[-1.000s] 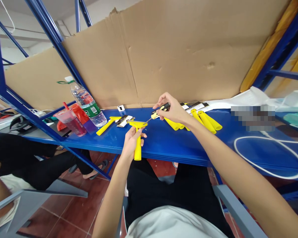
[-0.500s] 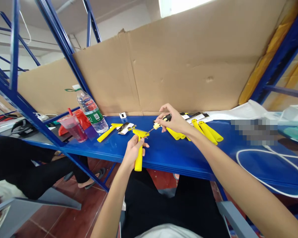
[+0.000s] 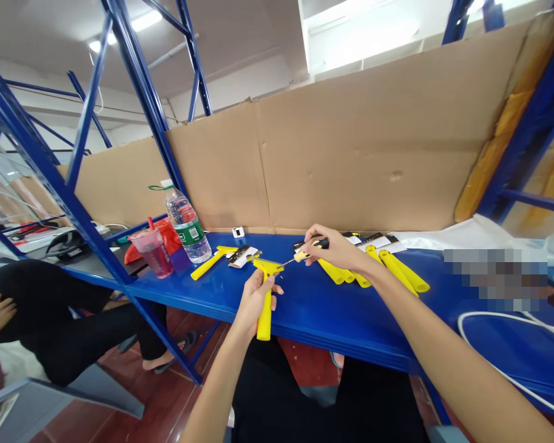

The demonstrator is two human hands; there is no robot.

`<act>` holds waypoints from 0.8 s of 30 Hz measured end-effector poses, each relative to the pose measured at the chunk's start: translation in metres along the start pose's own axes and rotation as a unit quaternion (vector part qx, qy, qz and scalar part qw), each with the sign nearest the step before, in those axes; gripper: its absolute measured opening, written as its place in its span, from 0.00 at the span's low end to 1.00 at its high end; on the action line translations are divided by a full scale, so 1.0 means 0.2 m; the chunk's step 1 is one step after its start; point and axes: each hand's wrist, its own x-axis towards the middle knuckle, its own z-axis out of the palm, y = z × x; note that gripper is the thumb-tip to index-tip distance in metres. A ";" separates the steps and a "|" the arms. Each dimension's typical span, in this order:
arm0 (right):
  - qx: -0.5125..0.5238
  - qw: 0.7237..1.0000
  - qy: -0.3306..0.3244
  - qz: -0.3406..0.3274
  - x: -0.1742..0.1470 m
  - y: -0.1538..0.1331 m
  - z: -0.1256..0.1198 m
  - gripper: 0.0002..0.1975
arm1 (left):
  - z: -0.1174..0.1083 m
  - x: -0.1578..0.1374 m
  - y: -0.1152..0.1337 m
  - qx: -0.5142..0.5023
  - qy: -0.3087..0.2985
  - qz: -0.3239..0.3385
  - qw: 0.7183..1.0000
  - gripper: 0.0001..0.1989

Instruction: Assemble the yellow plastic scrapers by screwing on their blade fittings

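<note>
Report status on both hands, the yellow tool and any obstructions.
Left hand gripping yellow T-shaped tool. Right hand holding screwdriver, tip at the tool's head. Other yellow pieces close by, none blocking the tip.

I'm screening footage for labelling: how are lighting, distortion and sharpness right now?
Head view: a bright patch up top is blown out; blue posts lean, likely wide-angle distortion; a pixelated block masks something at right; the yellow tool reads clearly; the screwdriver has a tip too small to make out.

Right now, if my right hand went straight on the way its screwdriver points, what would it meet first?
Likely the yellow T-shaped tool in your left hand; the screwdriver aims at its crosspiece, though whether they touch is unclear.
</note>
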 end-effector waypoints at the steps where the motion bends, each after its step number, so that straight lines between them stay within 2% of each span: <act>1: -0.011 1.000 0.003 0.024 0.00 0.00 0.00 0.17 | 0.00 0.00 0.01 0.002 -0.002 -0.003 1.000 0.30; 4: -0.031 0.997 -0.001 0.073 -0.01 -0.01 -0.01 0.23 | 0.01 -0.02 0.03 0.010 -0.009 -0.006 1.000 0.30; 7: -0.026 0.998 -0.017 0.052 -0.02 -0.03 -0.01 0.23 | 0.02 -0.03 0.04 0.020 -0.007 -0.004 1.000 0.29; 15: -0.066 0.997 -0.047 0.019 -0.04 -0.05 -0.06 0.17 | 0.00 -0.01 0.00 0.002 0.003 -0.001 1.000 0.27; 18: -0.082 0.996 -0.024 0.018 -0.04 -0.04 -0.05 0.17 | -0.01 0.00 -0.01 -0.006 -0.007 0.003 1.000 0.27; 22: -0.130 0.990 0.047 0.011 -0.04 -0.05 -0.01 0.23 | -0.01 0.00 -0.01 -0.005 -0.020 0.000 1.000 0.27; 24: -0.129 0.990 0.063 0.004 -0.04 -0.04 0.01 0.21 | 0.00 0.00 0.00 -0.005 -0.013 0.000 1.000 0.26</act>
